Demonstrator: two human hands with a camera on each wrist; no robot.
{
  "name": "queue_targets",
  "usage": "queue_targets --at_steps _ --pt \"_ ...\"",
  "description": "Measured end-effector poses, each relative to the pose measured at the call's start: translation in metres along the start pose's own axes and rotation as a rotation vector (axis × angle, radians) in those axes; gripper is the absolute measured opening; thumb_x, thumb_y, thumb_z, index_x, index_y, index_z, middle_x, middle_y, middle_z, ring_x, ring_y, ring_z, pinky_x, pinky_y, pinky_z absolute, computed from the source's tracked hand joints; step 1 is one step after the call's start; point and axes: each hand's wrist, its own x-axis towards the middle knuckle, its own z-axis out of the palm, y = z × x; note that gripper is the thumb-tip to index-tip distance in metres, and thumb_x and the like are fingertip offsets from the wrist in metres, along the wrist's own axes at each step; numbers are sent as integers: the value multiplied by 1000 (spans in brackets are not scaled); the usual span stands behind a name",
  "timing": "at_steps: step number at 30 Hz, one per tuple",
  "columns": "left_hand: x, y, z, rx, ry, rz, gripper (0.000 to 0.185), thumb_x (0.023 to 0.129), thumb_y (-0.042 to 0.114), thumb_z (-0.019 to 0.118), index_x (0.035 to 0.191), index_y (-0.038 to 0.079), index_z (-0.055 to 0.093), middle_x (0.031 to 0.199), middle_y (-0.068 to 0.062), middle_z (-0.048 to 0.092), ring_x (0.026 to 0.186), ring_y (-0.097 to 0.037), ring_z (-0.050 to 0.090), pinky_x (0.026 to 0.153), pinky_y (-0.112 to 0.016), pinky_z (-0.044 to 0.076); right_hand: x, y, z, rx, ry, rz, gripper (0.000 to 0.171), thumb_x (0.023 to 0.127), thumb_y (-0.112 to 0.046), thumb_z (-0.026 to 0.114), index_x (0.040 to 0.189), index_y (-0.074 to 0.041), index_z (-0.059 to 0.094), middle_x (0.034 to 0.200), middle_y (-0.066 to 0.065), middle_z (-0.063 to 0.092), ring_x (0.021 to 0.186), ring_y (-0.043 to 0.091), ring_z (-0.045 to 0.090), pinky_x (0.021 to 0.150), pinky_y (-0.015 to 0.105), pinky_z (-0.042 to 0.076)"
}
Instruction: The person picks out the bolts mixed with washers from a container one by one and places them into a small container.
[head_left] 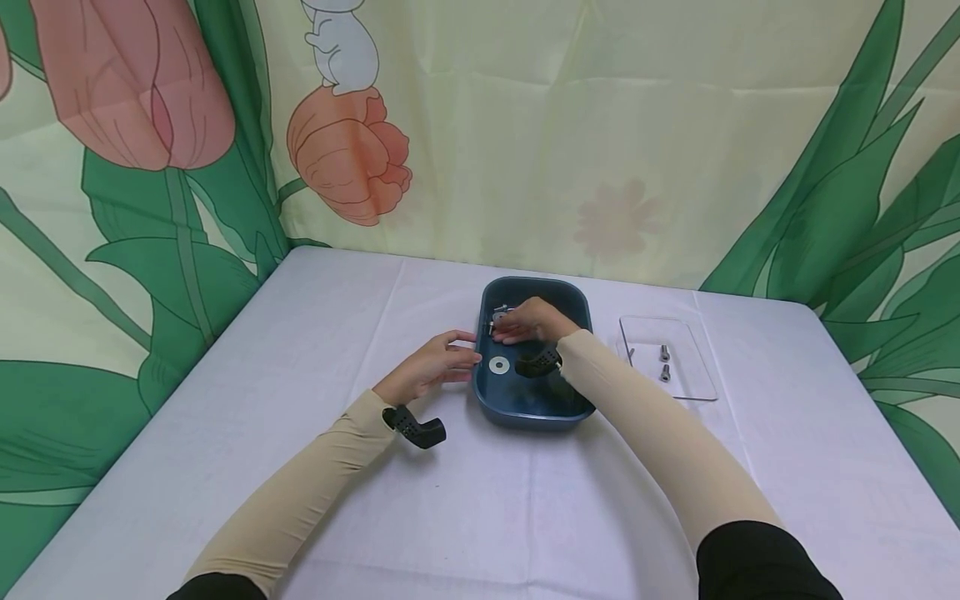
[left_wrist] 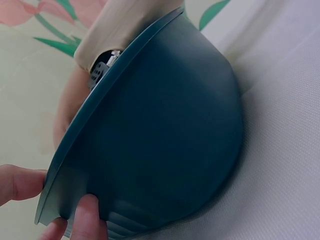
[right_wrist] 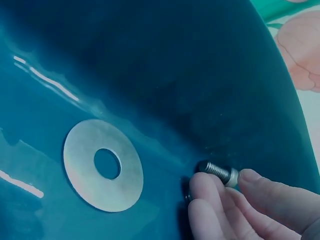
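My right hand reaches into a dark blue tray. In the right wrist view its thumb and fingers pinch a small metal screw, threaded end out. Nearby on the tray floor lies a flat round washer. More small metal parts show beside the right fingertips in the head view. At the tray's left side is my left hand, fingers extended. Its fingertips touch the outer wall and rim in the left wrist view.
Right of the tray, a shallow clear plastic holder lies on the white-covered table. Two screws and a thin dark piece are in it. A printed curtain hangs behind the table.
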Motion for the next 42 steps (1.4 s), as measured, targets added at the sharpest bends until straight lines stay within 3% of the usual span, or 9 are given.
queue_targets --at_steps 12,17,23,28,42 --pt "-2 0 0 -33 -11 8 50 93 9 56 139 6 36 129 -18 52 108 -20 58 99 -37 50 2 3 2 46 -26 -31 28 87 -7 65 112 6 65 77 7 71 72 14 71 71 25 58" --pt "-2 0 -1 -27 -7 8 51 93 11 57 139 7 36 131 -19 51 111 -23 58 100 -38 49 -1 3 5 45 -20 -48 29 86 -7 66 112 5 66 85 9 72 76 16 72 75 26 58" --pt "-3 -1 -2 -24 2 9 50 93 11 57 139 7 37 131 -18 51 113 -24 57 101 -40 47 -7 1 13 -54 22 -111 27 86 -7 67 110 3 67 106 17 70 82 18 72 77 28 58" --pt "-3 -2 -3 -25 5 11 49 93 10 56 138 7 37 130 -18 52 111 -22 57 100 -38 48 -11 0 20 -153 54 -184 25 87 -7 66 109 3 68 111 19 68 92 24 70 80 30 57" --pt "-1 -1 -2 -21 8 4 48 94 9 55 138 5 36 128 -19 52 113 -25 57 100 -40 48 -21 2 19 -152 36 -255 28 89 -6 62 115 4 64 117 20 65 101 28 67 87 33 55"
